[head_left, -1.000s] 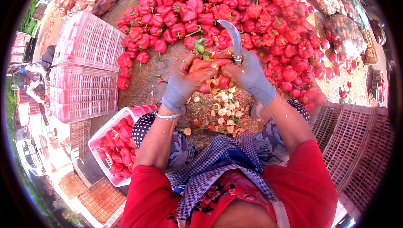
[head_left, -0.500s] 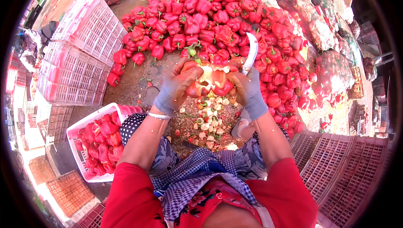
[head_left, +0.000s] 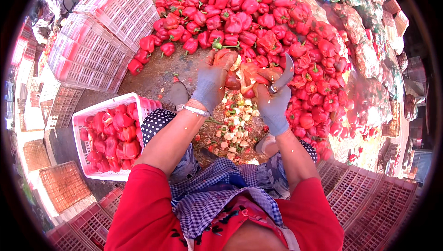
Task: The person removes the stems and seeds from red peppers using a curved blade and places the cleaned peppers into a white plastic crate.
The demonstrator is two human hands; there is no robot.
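My left hand (head_left: 211,81), in a grey glove with reddish fingers, is closed on an opened red bell pepper (head_left: 232,81). Its pale inside and a torn edge show between my two hands. My right hand (head_left: 272,103), gloved too, grips a short curved knife (head_left: 287,72) with its blade pointing up and away. Fingers of that hand also touch the pepper's right part. A green stem (head_left: 223,45) shows just beyond my left fingertips; whether it belongs to the held pepper I cannot tell. Below the hands, pale cut-out cores (head_left: 235,133) lie scattered on the ground.
Ahead and to the right spreads a large heap of red bell peppers (head_left: 240,6). At my left stands a pink crate (head_left: 79,133) of opened peppers. Stacked crates (head_left: 87,57) rise behind it, more crates (head_left: 364,186) stand at right, and filled net sacks (head_left: 355,38) lie far right.
My hands have drawn slightly closer together and the pepper has been turned and pulled further apart. The knife blade has tilted rightward. The view has shifted, moving the crates and heap in the picture.
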